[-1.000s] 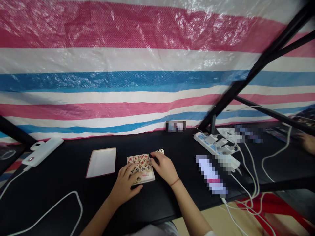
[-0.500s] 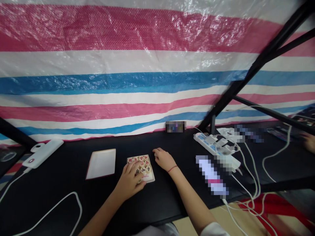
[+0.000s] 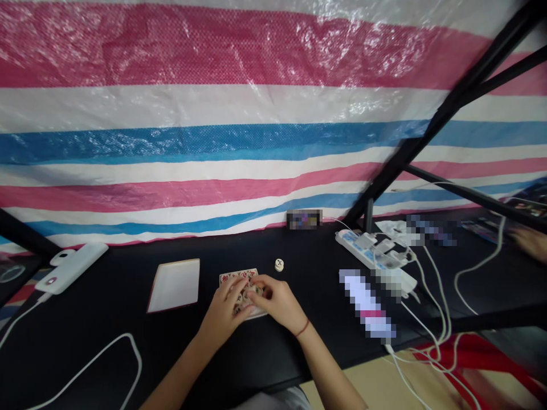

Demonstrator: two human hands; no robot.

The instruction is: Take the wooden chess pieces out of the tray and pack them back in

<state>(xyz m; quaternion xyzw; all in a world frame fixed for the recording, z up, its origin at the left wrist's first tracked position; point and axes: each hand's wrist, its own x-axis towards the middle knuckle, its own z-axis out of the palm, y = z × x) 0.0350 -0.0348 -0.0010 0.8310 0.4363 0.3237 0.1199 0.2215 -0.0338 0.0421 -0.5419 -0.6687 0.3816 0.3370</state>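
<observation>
A small white box (image 3: 237,277) filled with several round wooden chess pieces sits on the black table (image 3: 106,319). My left hand (image 3: 224,310) rests on the box's near left part with fingers curled over the pieces. My right hand (image 3: 277,302) lies over the box's right side, fingertips pinched on a chess piece (image 3: 249,291) above the box. One loose round piece (image 3: 279,264) lies on the table just beyond and to the right of the box. The box's flat white lid (image 3: 175,283) lies to the left.
A white power bank (image 3: 72,266) with a white cable (image 3: 98,356) sits at far left. A power strip (image 3: 376,253) with plugs and cables is at right beside a blurred phone (image 3: 367,304). A striped tarp (image 3: 213,114) hangs behind. Another person's hand (image 3: 532,242) shows at far right.
My right hand came back from the table beyond the box to over the box, with a piece in its fingertips. One loose piece is now uncovered on the table.
</observation>
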